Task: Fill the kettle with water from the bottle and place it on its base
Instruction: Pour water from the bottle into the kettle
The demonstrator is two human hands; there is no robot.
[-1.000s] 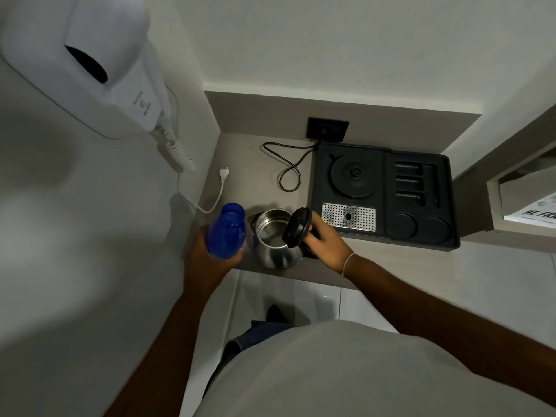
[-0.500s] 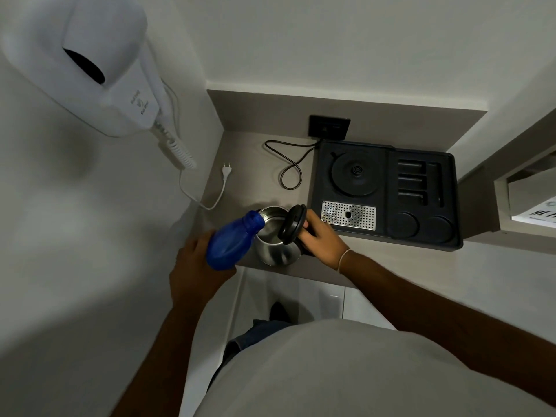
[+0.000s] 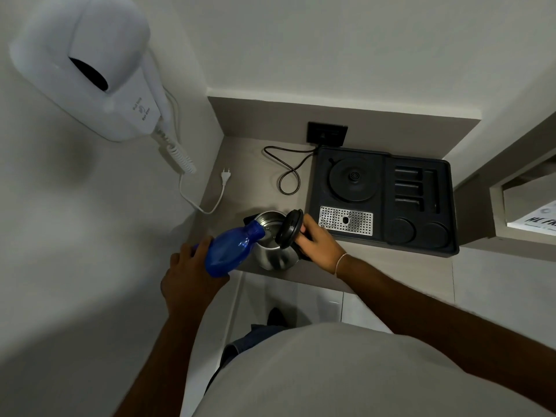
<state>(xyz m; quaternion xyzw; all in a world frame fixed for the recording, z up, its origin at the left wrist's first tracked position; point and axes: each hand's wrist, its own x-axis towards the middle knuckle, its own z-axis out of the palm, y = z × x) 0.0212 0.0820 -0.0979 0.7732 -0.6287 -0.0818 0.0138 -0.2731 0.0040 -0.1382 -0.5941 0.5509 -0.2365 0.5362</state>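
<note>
A steel kettle [image 3: 275,256] stands near the front edge of the grey counter [image 3: 240,164], its black lid [image 3: 289,230] swung open upright. My right hand [image 3: 316,242] grips the kettle's handle side, just behind the lid. My left hand [image 3: 189,278] holds a blue bottle [image 3: 233,251] tipped steeply, its neck resting inside the kettle's mouth. The round black kettle base [image 3: 353,179] sits in a black tray [image 3: 445,236] to the right, with nothing on it.
A black cord [image 3: 288,176] loops from the tray toward a wall socket [image 3: 327,133]. A white hair dryer [image 3: 90,64] hangs on the left wall, its plug [image 3: 225,176] lying on the counter. A metal drip grate [image 3: 346,221] sits in the tray's front.
My left hand has tilted the blue bottle from upright beside the kettle to steeply tipped with its neck in the kettle's mouth. My right hand and the kettle have stayed put.
</note>
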